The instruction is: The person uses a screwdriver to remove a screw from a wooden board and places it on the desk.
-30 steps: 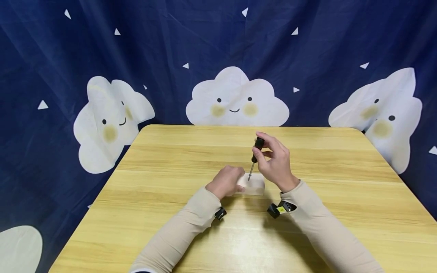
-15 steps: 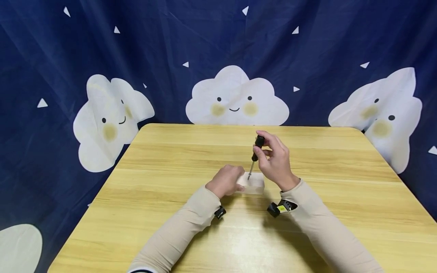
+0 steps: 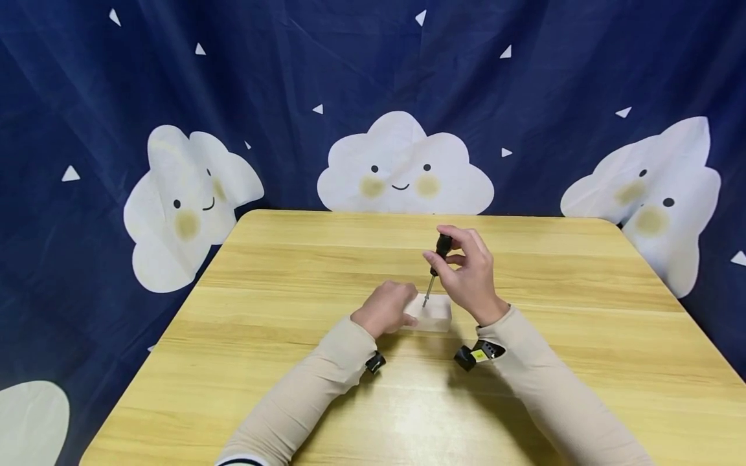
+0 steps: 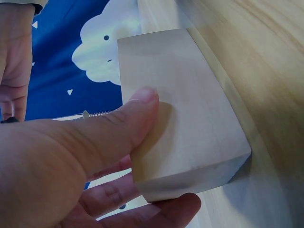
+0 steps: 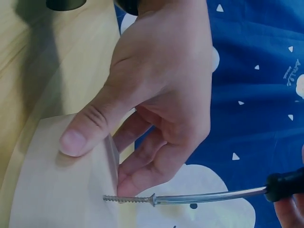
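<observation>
While the left hand (image 3: 384,309) steadies a pale wooden block (image 3: 434,318) by its left end, the right hand (image 3: 471,272) works above it with a screwdriver (image 3: 443,246). Left thumb lies against the block's near side, fingers bent round the far side; grip closed to the block's width. Right fingers and thumb are curled about the black handle, forefinger over its butt. Block rests flat on the wood-grain tabletop (image 3: 262,362), near the middle. Screwdriver leans slightly, its handle tilted rightward and its metal shaft running down to the head of a threaded screw (image 5: 128,199). Screw tip is at the block's top face, most of the thread exposed; cannot tell whether the tip has bitten in. Behind the table: navy curtain (image 3: 280,84) printed with smiling white clouds and small triangles.
</observation>
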Tool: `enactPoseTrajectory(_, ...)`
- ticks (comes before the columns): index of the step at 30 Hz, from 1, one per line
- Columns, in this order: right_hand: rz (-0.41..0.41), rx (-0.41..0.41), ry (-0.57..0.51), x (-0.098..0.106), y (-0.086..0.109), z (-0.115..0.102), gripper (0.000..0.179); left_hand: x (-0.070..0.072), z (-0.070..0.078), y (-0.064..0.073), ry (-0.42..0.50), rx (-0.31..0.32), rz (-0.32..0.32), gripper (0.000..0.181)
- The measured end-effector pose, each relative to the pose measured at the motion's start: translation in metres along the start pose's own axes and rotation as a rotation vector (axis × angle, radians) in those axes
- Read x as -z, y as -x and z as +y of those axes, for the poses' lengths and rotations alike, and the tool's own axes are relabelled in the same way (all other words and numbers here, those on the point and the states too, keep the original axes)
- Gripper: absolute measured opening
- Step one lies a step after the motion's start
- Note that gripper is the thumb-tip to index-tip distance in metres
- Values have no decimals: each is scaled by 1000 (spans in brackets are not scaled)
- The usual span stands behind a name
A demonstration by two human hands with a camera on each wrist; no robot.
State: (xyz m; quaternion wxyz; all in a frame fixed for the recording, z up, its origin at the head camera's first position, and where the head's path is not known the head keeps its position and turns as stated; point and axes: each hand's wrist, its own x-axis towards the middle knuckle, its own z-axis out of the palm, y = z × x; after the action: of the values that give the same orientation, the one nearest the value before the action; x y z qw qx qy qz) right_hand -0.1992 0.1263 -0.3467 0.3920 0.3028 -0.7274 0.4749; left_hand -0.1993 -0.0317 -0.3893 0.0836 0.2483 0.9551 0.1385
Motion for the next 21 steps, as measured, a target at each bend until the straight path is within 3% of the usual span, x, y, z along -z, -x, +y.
enactPoseTrajectory(7, -85, -6, -89, 0, 2, 10, 46, -1, 0, 0, -13, 3, 9, 49)
enactPoseTrajectory(15, 7, -17, -31, 1, -5, -17, 52, 0, 1, 1, 23, 15, -7, 42)
enactPoseTrajectory(21, -13, -26, -21, 2, -2, -3, 45, 0, 1, 1, 19, 11, 2, 39)
